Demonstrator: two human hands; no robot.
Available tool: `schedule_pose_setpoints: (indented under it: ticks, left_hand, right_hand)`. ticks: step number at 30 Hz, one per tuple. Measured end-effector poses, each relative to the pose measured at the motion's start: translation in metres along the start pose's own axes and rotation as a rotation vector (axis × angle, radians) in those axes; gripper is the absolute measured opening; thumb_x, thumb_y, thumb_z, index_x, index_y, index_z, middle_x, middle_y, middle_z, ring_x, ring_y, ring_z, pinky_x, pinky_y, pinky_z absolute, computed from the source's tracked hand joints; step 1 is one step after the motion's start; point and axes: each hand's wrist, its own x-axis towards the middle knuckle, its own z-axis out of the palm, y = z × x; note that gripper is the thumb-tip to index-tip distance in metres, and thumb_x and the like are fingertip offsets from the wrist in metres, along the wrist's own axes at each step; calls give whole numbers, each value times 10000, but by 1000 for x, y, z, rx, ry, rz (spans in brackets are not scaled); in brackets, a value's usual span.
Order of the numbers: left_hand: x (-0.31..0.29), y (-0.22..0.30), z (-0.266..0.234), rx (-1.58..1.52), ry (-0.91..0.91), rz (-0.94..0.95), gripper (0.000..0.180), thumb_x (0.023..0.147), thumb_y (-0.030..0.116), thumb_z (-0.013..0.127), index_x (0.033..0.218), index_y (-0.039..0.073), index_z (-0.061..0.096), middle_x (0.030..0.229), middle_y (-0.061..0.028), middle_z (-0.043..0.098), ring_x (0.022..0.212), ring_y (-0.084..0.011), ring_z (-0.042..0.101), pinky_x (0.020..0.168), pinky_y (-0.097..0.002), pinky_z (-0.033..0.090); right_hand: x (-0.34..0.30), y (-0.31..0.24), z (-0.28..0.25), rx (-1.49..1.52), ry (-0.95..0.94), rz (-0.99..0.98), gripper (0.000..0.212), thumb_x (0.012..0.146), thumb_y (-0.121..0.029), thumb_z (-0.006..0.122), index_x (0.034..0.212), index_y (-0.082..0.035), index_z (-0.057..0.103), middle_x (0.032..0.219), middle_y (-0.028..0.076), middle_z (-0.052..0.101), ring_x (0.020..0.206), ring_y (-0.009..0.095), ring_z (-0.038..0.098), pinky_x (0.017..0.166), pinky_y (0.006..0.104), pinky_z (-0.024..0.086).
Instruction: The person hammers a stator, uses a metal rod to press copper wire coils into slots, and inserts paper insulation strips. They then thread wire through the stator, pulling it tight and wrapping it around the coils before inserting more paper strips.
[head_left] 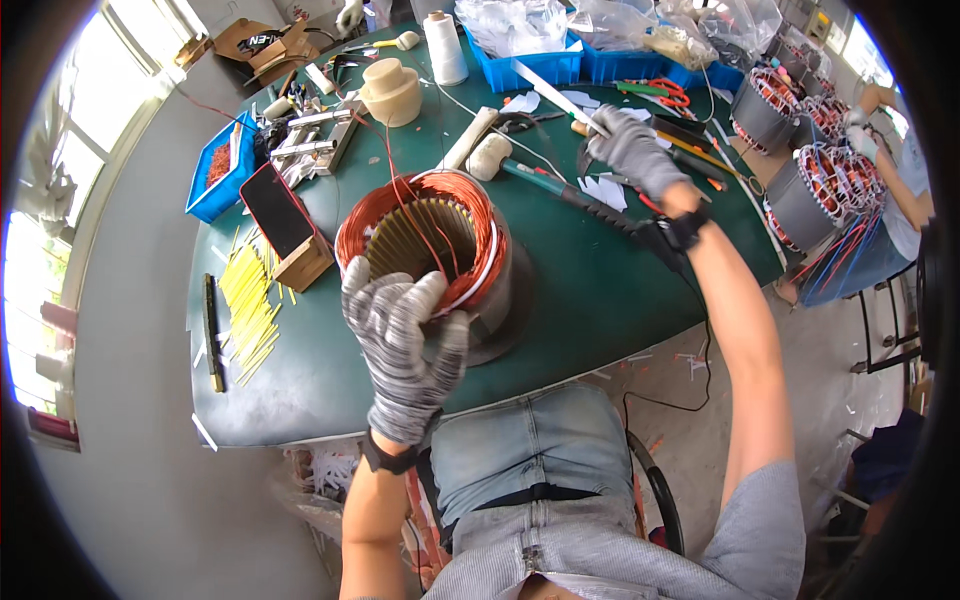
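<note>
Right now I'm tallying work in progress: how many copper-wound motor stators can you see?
3. One stator stands on the green table under the left hand. Two more stators sit past the table's right edge. Others may be hidden.

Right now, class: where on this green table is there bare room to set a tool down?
Bare table lies right of the stator, below the right hand; a smaller patch at the near edge, left of the left hand. The far side is crowded with tools, bins and thread; yellow strips cover the left.
</note>
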Motion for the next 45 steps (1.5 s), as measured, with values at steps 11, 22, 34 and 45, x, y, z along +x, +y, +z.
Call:
schedule_pose_setpoints:
  ticks: [11, 22, 34, 45]
  left_hand:
    - [-8, -9, -3, -115, -157, 96, 673, 567, 311, 872, 1178, 243, 599, 1405, -200, 387, 1078, -297, 509, 958, -441, 420]
    - [3, 16, 9, 245, -245, 60, 475, 534, 279, 866, 988, 209, 750, 1385, -142, 426, 1047, -272, 494, 913, -410, 407]
    - [9, 48, 34, 399, -165, -141, 413, 573, 300, 879, 933, 161, 733, 1021, -87, 526, 982, -296, 477, 864, -448, 369]
    - [0, 25, 22, 234, -143, -68, 387, 532, 217, 884, 874, 200, 703, 1032, -77, 496, 931, -269, 476, 814, -411, 390]
  right_hand:
    - [-115, -129, 22, 1145, -336, 254, 129, 918, -193, 601, 966, -73, 599, 774, -22, 551, 677, 53, 480, 611, 215, 422]
    - [-195, -70, 10, 879, 46, 211, 317, 1006, -212, 461, 1266, -69, 574, 871, -10, 597, 589, 15, 429, 557, 171, 403]
    - [-190, -83, -87, -217, -99, -275, 254, 890, -168, 595, 1131, -100, 641, 974, 45, 698, 750, 257, 633, 716, 368, 508]
    - [-182, -73, -99, -124, -25, -216, 135, 899, -126, 581, 1010, -57, 614, 870, 66, 674, 676, 232, 610, 643, 335, 491]
